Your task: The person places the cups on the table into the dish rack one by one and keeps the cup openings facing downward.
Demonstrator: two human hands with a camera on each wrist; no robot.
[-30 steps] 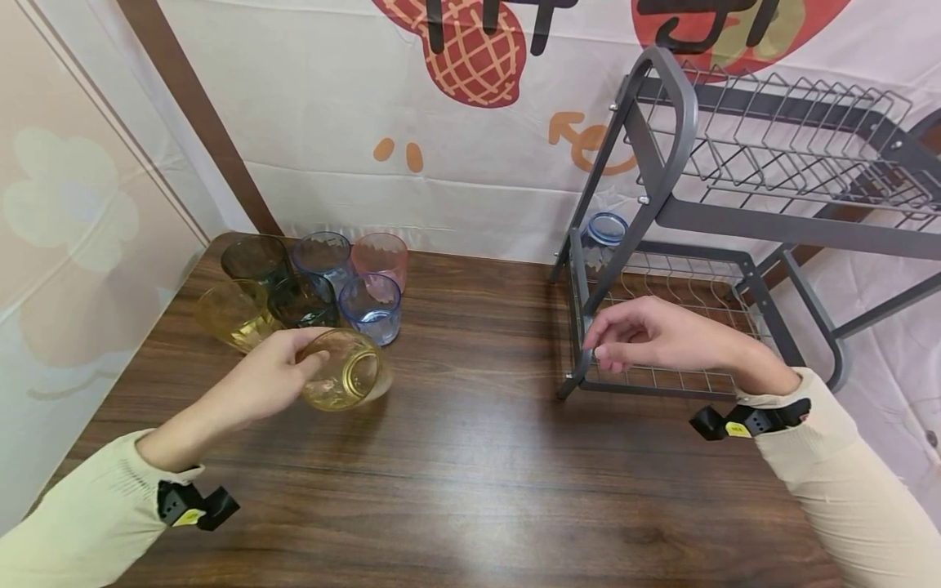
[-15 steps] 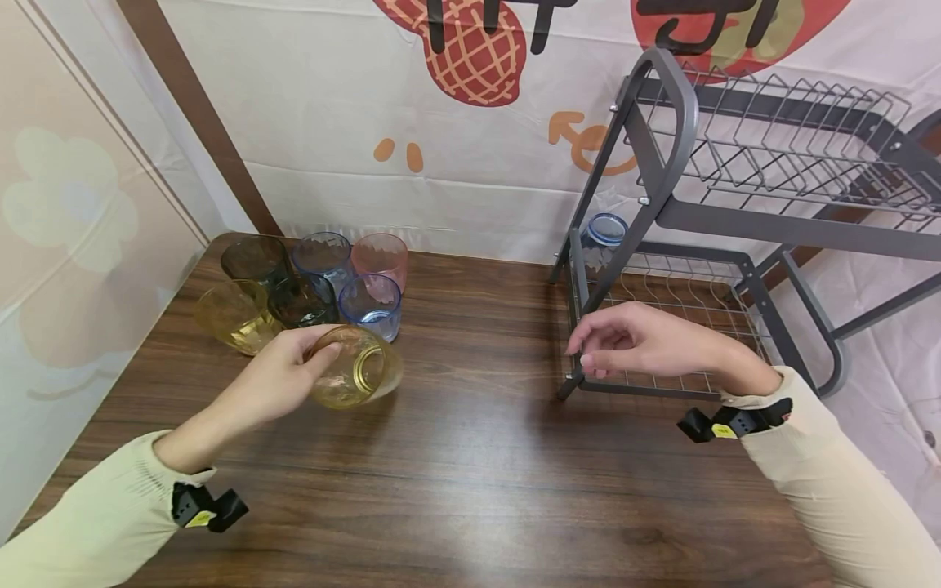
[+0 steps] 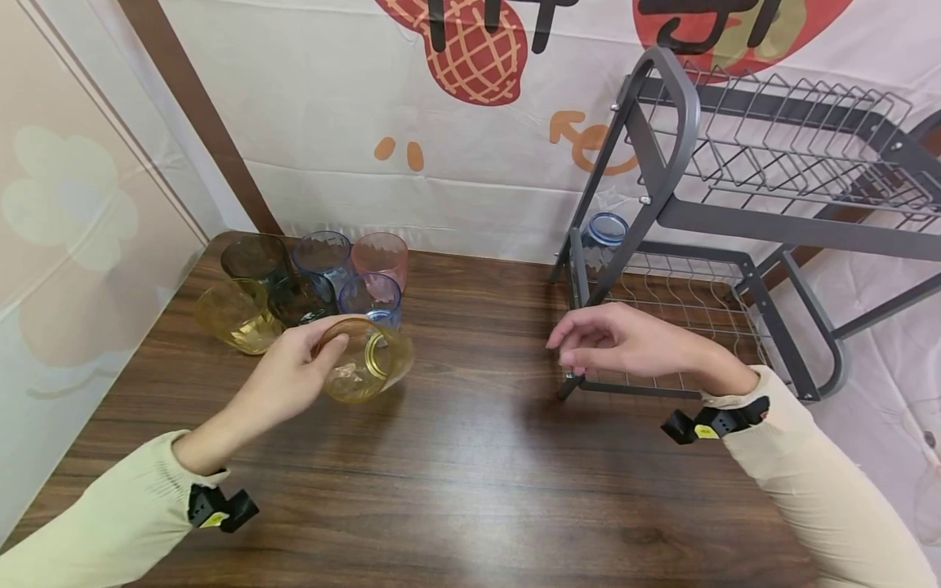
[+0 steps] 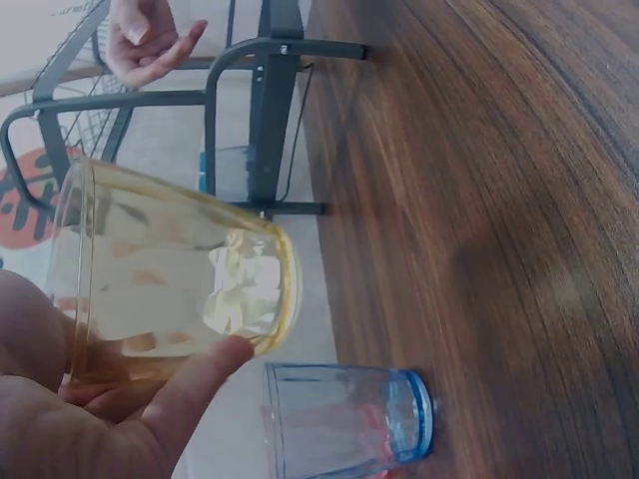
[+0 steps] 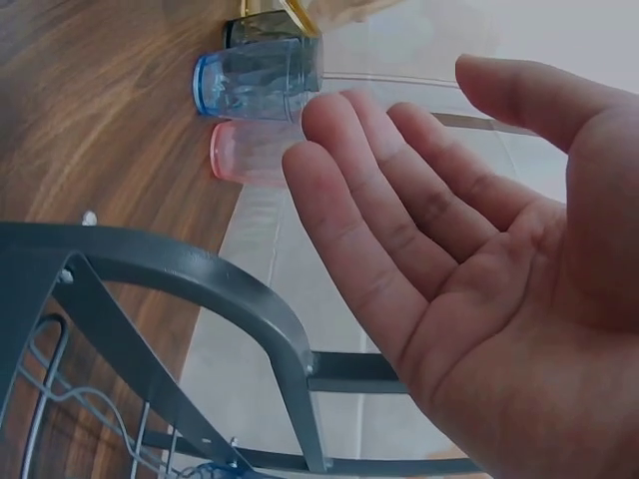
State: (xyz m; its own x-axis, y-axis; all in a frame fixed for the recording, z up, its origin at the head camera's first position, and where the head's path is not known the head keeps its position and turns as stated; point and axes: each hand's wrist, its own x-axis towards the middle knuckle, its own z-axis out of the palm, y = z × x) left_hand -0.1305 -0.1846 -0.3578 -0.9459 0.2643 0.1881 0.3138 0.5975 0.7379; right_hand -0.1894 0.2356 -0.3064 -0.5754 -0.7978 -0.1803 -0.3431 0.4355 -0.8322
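Observation:
In the head view my left hand (image 3: 290, 371) grips a clear yellow glass (image 3: 367, 359) by its rim side, tilted with its base toward the right and held above the table. The left wrist view shows the thumb along the wall of this yellow glass (image 4: 180, 269). My right hand (image 3: 625, 339) hovers in front of the rack's near left corner, fingers loosely bent and holding nothing. Its palm (image 5: 479, 269) is bare in the right wrist view. Just behind the held glass stands a blue-rimmed glass (image 3: 371, 296), partly hidden by it.
More glasses stand at the back left: a second yellow one (image 3: 235, 318), dark ones (image 3: 256, 261), a blue one (image 3: 321, 253) and a pink one (image 3: 382, 253). A grey two-tier dish rack (image 3: 676, 212) occupies the right, with a blue glass (image 3: 604, 241) on its lower tier.
My left hand has carried the yellow glass a little to the right and slightly away from me. The right hand has drifted left, toward the middle of the table. The standing glasses have stayed put.

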